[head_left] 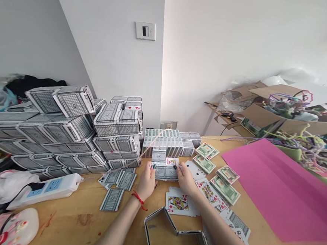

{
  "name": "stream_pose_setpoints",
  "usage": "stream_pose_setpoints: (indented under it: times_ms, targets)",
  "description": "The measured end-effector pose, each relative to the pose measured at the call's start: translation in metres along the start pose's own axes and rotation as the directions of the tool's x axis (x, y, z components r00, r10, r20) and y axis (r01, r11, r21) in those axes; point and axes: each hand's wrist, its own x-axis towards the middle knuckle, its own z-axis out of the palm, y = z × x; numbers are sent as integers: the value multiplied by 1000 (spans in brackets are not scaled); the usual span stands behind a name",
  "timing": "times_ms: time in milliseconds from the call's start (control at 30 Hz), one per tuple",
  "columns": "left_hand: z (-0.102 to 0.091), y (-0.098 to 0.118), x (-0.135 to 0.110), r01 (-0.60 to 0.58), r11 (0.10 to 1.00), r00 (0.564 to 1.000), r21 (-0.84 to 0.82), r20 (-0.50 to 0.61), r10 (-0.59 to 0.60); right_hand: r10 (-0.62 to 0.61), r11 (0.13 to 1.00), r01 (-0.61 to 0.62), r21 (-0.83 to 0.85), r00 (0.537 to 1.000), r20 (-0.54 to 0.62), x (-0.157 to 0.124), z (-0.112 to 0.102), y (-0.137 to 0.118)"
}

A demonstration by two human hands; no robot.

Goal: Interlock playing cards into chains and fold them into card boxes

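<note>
Left hand [147, 178] and right hand [187, 178] pinch a grey-backed card deck [165, 172] by its ends, low over the wooden table [89, 216] before the boxed-deck rows [164, 141]; looks like squaring, so next move needs flush edges and even pressure.

open wooden surface [83, 221] runs near-left of the left hand [147, 181], between a white power strip [47, 189] and a bent grey cardboard strip [170, 227]. stacked grey patterned card boxes [67, 130] wall the far left; a row of card packs [167, 141] blocks behind the held grey card pack [165, 172]; loose playing cards [217, 195] crowd the right hand [186, 178].
</note>
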Motion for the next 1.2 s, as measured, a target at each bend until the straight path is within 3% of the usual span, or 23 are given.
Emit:
stream_pose_setpoints:
  times_ms: [167, 300, 367, 500, 667, 767, 1033, 1200]
  targets:
    - [1, 8, -3, 44, 999, 997, -26, 62, -43, 6, 987, -11, 158, 999, 37, -2, -4, -8]
    - [-2, 20, -4, -57, 988, 997, -141, 50, 65, 133, 906, -209, 369, 966, 220, -5, 0, -11]
    - [-1, 24, -4, -103, 973, 990, -204, 78, 121, 138, 855, -265, 446, 945, 296, -7, 6, -13]
    - [3, 27, -6, -69, 983, 985, -172, 142, 94, 85, 826, -240, 510, 947, 308, -10, 14, -17]
    - [5, 23, -4, -49, 993, 992, -108, 107, 60, -42, 932, -8, 362, 991, 130, -9, 9, -18]
    - [3, 19, -3, -30, 997, 995, -77, 93, 38, -111, 965, 98, 243, 993, 43, -7, 6, -14]
    - [1, 12, -2, -22, 999, 998, -48, 52, 25, -185, 982, 184, 49, 983, 17, -14, 9, -16]
    - [0, 12, -1, -18, 1000, 998, -22, 55, 19, -290, 937, 285, -204, 957, 3, -19, 13, -18]
